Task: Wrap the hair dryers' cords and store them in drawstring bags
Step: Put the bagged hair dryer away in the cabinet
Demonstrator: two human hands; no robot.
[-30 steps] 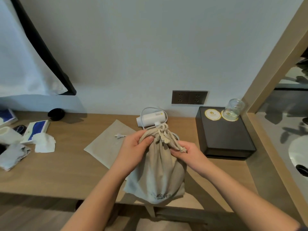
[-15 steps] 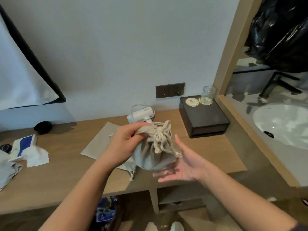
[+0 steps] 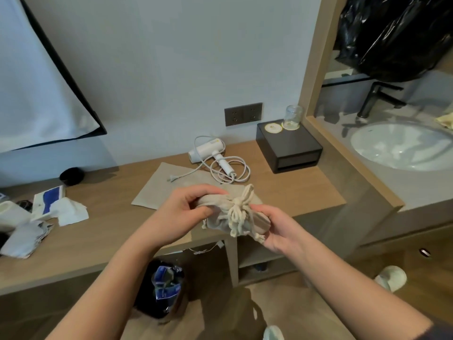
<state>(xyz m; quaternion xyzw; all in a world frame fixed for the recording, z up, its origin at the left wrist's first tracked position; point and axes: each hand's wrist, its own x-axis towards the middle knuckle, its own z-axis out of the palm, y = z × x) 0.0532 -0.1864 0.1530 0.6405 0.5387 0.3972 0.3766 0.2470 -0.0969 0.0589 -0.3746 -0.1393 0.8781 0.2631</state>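
Head | tied bag (image 3: pixel 217 220) between left hand (image 3: pixel 181 212), right hand (image 3: pixel 277 229) | both apparently gripping

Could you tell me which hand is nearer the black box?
Right. The right hand is in front of the black box; the left hand is farther off to its left.

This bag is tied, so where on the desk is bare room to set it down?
Bare wood lies between the flat bag and the white tissue, and front right, between the black box and the desk edge. Crowded: the left end's cloths, and around the hair dryer and its loose cord.
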